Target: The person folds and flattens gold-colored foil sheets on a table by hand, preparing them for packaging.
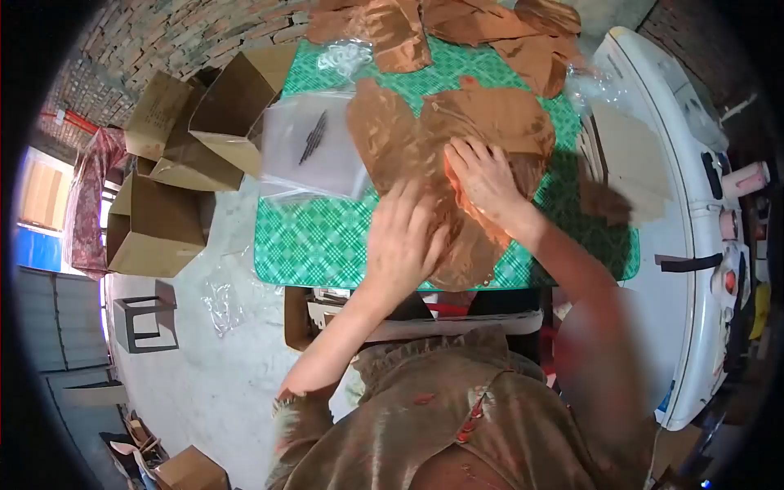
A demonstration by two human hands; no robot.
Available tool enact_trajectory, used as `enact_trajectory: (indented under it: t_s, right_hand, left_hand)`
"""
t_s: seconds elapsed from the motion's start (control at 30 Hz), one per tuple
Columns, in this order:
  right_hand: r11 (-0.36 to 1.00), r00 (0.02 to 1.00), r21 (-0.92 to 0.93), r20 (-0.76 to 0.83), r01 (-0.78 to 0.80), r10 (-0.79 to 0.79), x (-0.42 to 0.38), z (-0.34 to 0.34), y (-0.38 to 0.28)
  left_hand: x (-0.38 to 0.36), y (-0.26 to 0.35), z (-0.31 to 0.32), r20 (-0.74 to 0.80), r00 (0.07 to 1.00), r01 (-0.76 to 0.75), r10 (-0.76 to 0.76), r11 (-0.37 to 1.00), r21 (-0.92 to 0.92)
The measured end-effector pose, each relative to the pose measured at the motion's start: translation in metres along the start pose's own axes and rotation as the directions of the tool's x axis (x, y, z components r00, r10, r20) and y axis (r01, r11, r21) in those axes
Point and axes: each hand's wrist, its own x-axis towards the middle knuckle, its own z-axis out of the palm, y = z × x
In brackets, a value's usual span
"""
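Observation:
A shiny brown garment [490, 114] lies spread on the green patterned table [314, 241], its lower part reaching the front edge. My left hand [402, 237] rests on the garment's lower left side, blurred a little, with its fingers spread. On the middle of the cloth lies my right hand [483, 181], its fingers stretched out and lying on the fabric beside a bright orange fold [465, 196]. Left of the garment is a stack of clear plastic bags [286, 167] with several thin dark strips [313, 137] on top.
More brown garments [510, 41] lie at the table's far side, near crumpled clear plastic [345, 57]. Open cardboard boxes [159, 224] stand on the floor at the left. Cardboard sheets [633, 155] lie on a white surface at the right. A dark frame [147, 322] stands on the floor.

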Motion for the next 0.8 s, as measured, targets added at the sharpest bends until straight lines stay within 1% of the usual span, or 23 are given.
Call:
enact_trajectory:
  t_s: [0.07,0.13,0.2,0.27,0.33,0.43,0.53,0.63,0.67,0.77,0.8]
  right_hand:
    - [1.000,1.000,-0.022,0.012,-0.011,0.011,0.000,0.001,-0.001]
    - [0.997,1.000,-0.074,0.023,-0.007,0.009,-0.003,0.007,0.001]
    - [0.998,1.000,-0.058,0.008,-0.015,0.015,-0.004,0.006,0.000]
    - [0.998,1.000,-0.059,0.007,-0.023,0.024,-0.002,0.004,-0.002]
    - [0.996,0.999,-0.079,0.021,-0.030,0.032,-0.001,0.003,-0.003]
    - [0.999,0.995,-0.024,0.087,-0.040,0.042,0.000,-0.001,-0.002]
    - [0.996,0.997,0.087,0.082,-0.018,0.010,0.003,0.000,0.013]
    - [0.992,0.992,0.076,0.090,-0.096,0.089,0.006,0.009,0.058]
    - [0.988,0.988,0.007,0.015,-0.156,0.156,0.003,0.017,0.075]
    - [0.914,0.925,-0.190,0.057,-0.359,0.375,0.002,0.042,0.128]
    - [0.906,0.921,-0.222,0.068,-0.360,0.383,0.003,0.039,0.137]
  left_hand:
    - [0.023,-0.010,0.027,0.002,0.998,-0.058,0.058,0.998,0.024]
    - [0.034,-0.017,0.049,0.044,0.998,-0.051,0.049,0.997,0.054]
    - [0.032,-0.023,0.064,0.091,0.995,-0.050,0.040,0.994,0.101]
    - [0.022,-0.028,0.074,0.142,0.989,-0.054,0.030,0.984,0.170]
    - [0.023,-0.028,0.073,0.172,0.985,-0.037,0.003,0.980,0.197]
    - [0.024,-0.025,0.071,0.208,0.977,0.001,-0.043,0.981,0.195]
    - [0.025,-0.024,0.070,0.229,0.972,0.007,-0.055,0.979,0.205]
    - [0.026,-0.022,0.068,0.243,0.967,0.018,-0.072,0.976,0.215]
    - [0.026,-0.021,0.068,0.241,0.968,0.016,-0.069,0.976,0.216]
    - [0.027,-0.021,0.067,0.247,0.966,0.014,-0.072,0.974,0.228]
    - [0.027,-0.021,0.068,0.249,0.966,0.018,-0.076,0.974,0.224]
